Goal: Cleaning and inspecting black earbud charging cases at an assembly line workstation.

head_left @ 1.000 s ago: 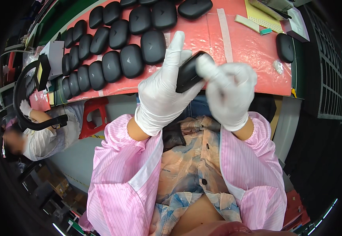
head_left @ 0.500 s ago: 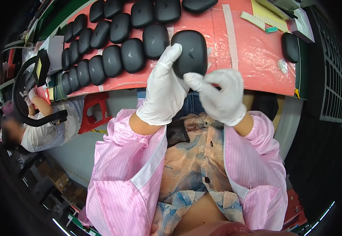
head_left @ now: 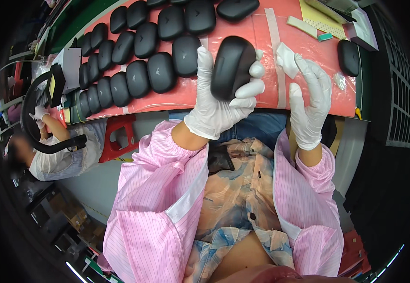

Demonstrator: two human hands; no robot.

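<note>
My left hand (head_left: 219,99), in a white glove, grips a black rounded hard case (head_left: 233,66) upright above the front of the table, thumb on its left and fingers round its right side. My right hand (head_left: 311,101), also gloved, is to the right of it with thumb and fingers stretched apart. A small crumpled white cloth (head_left: 287,60) is at its index fingertip, above the pink mat (head_left: 313,61); whether it rests on the mat is hard to tell. Rows of similar black cases (head_left: 161,72) cover the left of the mat.
Another black case (head_left: 348,58) lies near the right edge, by a white box (head_left: 361,29). A pale bar (head_left: 302,27) and a green block (head_left: 325,37) lie farther back. At left are a black curved arm (head_left: 24,111), a red stool (head_left: 117,137) and a seated person (head_left: 63,151).
My right hand has moved right, away from the case, and its fingers have spread. The white cloth has come into sight. My left hand has turned the case onto its side.
</note>
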